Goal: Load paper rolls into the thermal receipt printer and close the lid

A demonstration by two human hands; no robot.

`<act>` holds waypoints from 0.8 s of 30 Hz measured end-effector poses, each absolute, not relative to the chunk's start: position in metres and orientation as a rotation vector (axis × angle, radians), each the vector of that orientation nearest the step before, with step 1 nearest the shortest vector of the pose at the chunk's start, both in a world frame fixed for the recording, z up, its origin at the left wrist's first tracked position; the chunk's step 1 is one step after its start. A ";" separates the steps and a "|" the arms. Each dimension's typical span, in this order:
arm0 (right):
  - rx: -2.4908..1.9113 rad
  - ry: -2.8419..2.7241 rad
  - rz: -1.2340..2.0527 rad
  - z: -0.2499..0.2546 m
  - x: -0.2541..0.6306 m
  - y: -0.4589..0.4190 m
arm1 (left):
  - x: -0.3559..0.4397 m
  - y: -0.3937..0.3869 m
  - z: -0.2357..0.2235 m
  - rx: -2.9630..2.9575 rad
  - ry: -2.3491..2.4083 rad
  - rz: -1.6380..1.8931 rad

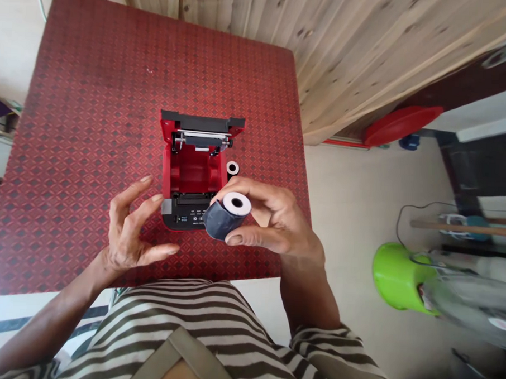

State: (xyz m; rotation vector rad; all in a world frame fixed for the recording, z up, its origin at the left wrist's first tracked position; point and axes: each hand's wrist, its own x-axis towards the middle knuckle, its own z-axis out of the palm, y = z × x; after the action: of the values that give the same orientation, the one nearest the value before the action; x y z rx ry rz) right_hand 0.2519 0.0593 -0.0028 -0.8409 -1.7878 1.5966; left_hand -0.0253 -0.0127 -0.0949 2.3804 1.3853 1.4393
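My right hand [285,219] grips a paper roll [221,220] between thumb and fingers, its dark outer side down and its white, cored end turned up. My left hand [127,231] holds nothing; thumb and fingers are spread wide near the front left corner of the portable receipt printer [166,174].

Condition of the printer: lid [197,121] raised, red paper compartment [192,178] exposed, roller visible under the lid. The held roll is outside the compartment, above the front right part of the control panel [183,219], and hides some of it. Whether its paper end is free, I cannot tell.

The raised lid does not cover the compartment. A second roll [232,168] stands just beside the printer's right wall, partly hidden by my right hand; contact with the wall cannot be confirmed.

Surroundings: red patterned tabletop [92,121] beneath, wooden panelling [244,10] beyond, and a green bucket [394,276] on the floor at right.
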 end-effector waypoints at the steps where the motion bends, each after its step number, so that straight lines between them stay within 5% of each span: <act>1: -0.813 -1.806 1.601 -0.003 0.248 0.060 | -0.023 -0.014 -0.085 2.393 1.407 1.427; 12: -0.891 -1.911 1.561 0.005 0.228 0.060 | 0.009 -0.011 -0.029 1.817 1.249 1.422; 24: -0.653 -1.243 2.166 -0.017 0.229 0.061 | 0.019 -0.028 -0.021 1.432 1.045 1.441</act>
State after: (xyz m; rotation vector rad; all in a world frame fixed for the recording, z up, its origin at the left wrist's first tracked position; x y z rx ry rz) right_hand 0.2290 0.0612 -0.0169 -0.6534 -1.2431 2.1657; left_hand 0.0192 -0.0276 -0.0213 1.4324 1.0452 1.4406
